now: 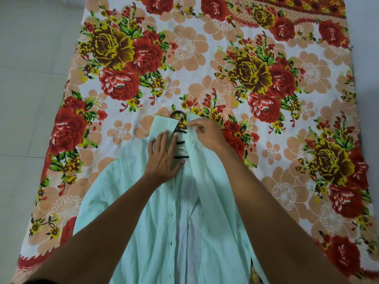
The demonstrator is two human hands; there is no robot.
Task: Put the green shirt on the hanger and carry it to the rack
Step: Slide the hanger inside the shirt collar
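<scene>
A pale tiled floor fills the left side and the far right margin, and its extent beyond the edges is cut off; over it lies a large floral sheet, white with peach blossoms and red and yellow roses, whose far end runs out of the top of the picture and whose near corners slip under the forearms; spread on the sheet, in the lower middle, is the green shirt, a light mint colour, front side up and unbuttoned, collar pointing away from the viewer, its hem cut off by the bottom edge and much of both front panels hidden under the two arms; between the open panels a whiter inner layer shows, hard to make out in detail; the left hand lies flat with fingers straight, pressing the left panel just below the collar, grasping nothing; the right hand has its fingers curled and pinches the edge of the right panel at the collar; the dark hanger sits inside the shirt at the neck opening, only its curved hook above the collar and a few short dark bars in the gap visible, the shoulders wholly covered by cloth.
</scene>
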